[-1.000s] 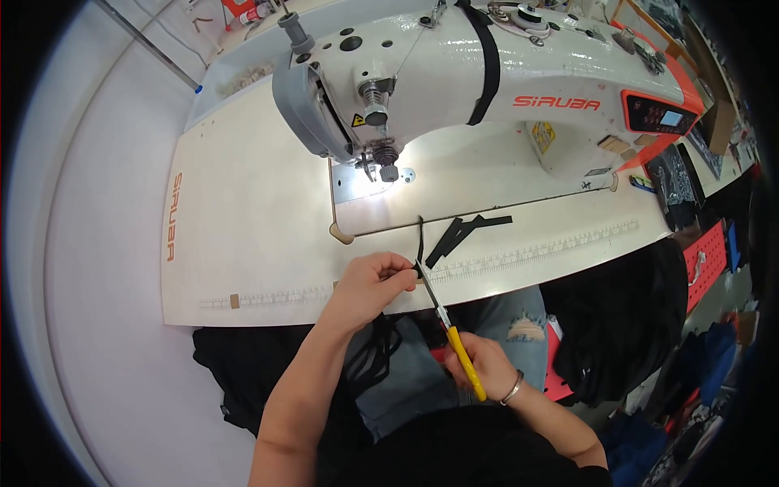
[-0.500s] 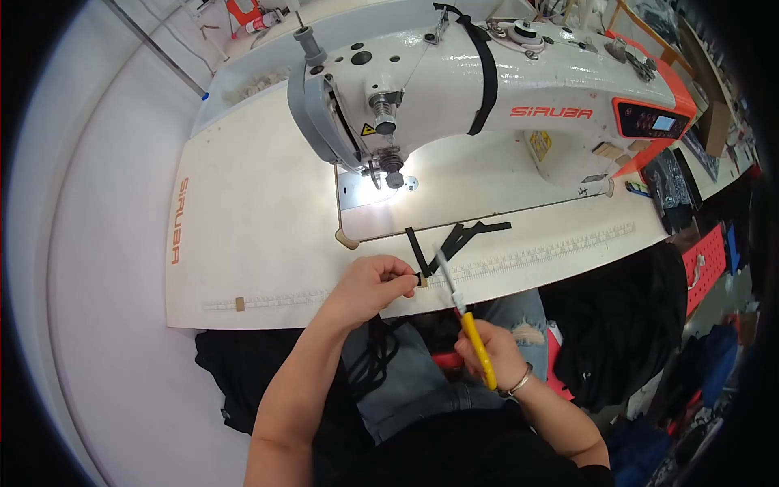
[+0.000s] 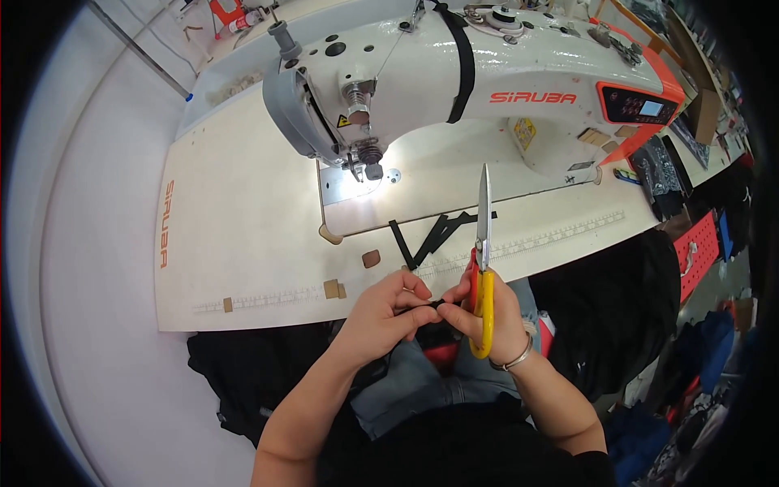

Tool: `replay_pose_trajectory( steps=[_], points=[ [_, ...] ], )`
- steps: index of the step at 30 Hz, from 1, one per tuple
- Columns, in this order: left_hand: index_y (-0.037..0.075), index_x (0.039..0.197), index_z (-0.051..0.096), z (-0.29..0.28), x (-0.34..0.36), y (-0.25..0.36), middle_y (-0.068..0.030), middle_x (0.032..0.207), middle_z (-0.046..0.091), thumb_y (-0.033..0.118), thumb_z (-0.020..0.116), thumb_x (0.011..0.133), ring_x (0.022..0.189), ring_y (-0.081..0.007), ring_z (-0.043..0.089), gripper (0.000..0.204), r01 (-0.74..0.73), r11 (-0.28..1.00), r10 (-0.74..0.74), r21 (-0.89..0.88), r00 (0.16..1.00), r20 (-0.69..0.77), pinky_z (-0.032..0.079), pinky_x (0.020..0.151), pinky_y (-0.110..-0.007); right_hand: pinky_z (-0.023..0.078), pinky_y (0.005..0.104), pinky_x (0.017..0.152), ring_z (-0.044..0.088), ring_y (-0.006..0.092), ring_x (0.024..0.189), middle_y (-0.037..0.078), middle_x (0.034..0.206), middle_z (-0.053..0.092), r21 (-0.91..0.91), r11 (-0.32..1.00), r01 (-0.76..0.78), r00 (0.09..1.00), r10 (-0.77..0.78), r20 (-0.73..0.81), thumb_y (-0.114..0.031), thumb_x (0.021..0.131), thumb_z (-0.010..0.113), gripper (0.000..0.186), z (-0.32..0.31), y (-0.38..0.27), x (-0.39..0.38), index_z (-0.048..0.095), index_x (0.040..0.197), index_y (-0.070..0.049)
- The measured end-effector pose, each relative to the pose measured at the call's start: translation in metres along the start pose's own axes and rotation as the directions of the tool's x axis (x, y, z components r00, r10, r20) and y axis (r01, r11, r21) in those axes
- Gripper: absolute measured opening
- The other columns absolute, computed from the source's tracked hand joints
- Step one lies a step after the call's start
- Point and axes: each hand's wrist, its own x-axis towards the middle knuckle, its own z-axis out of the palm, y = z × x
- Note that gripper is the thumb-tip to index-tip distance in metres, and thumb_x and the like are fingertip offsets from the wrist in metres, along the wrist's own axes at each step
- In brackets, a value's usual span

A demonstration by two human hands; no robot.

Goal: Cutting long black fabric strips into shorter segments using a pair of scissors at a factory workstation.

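Observation:
My left hand [image 3: 377, 321] is closed, pinching a narrow black strip [image 3: 431, 306] just over the table's front edge. Meeting it from the right, my right hand [image 3: 505, 329] pinches the strip's other end between thumb and finger. The same hand also keeps a pair of scissors [image 3: 484, 231] with red and yellow handles against its palm. Their blades look closed and point away from me. Several short black strips [image 3: 436, 237] lie overlapping on the table beyond my hands. Fingers hide part of the held strip.
A white sewing machine [image 3: 398, 85] with its lamp lit stands behind the strips. A ruler scale [image 3: 552, 235] runs along the table's front, with brown patches [image 3: 371, 259] nearby. Black cloth [image 3: 608, 300] hangs at the right edge, and more lies across my lap.
My right hand has come up beside the left and taken hold of the strip. The scissors have swung more upright, away from the strip. My left hand has drawn slightly toward me.

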Motion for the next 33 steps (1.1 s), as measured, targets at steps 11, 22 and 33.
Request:
replay_pose_trajectory(
  steps=[11,22,33],
  points=[
    [0.002,0.110,0.050,0.000,-0.024,0.001,-0.0018,0.078,0.060,0.013,0.056,0.083,0.066,-0.0077,0.053,0.030,-0.036,0.759,-0.012,0.650,0.997,0.070,0.043,0.061,-0.023,0.043,0.0211,0.057,0.051,0.0071,0.062,0.004,0.074,0.058,-0.105,0.993,0.060,0.988,-0.074,-0.137,0.000,0.069,0.067,0.028,-0.017,-0.003,-0.001,0.045,0.087,-0.003],
    [0.002,0.091,0.054,0.012,-0.004,-0.004,0.0021,0.066,0.051,0.024,0.043,0.092,0.058,-0.0053,0.043,0.024,0.079,0.990,-0.108,0.115,0.957,0.268,0.036,0.053,-0.019,0.041,0.0194,0.054,0.048,0.0050,0.059,0.003,0.074,0.057,-0.205,0.976,0.075,0.994,-0.089,-0.060,0.001,0.069,0.065,0.027,-0.013,-0.016,-0.008,0.045,0.085,-0.003],
    [0.000,0.095,0.055,0.004,-0.020,0.012,-0.0062,0.069,0.057,0.015,0.053,0.085,0.064,-0.0113,0.053,0.019,0.191,0.851,-0.187,0.489,0.981,-0.059,0.042,0.059,-0.026,0.037,0.0179,0.050,0.043,0.0038,0.054,0.002,0.071,0.056,-0.118,0.991,0.066,0.952,-0.098,-0.291,0.001,0.070,0.065,0.025,-0.010,0.017,-0.005,0.045,0.085,-0.004]
  ],
)
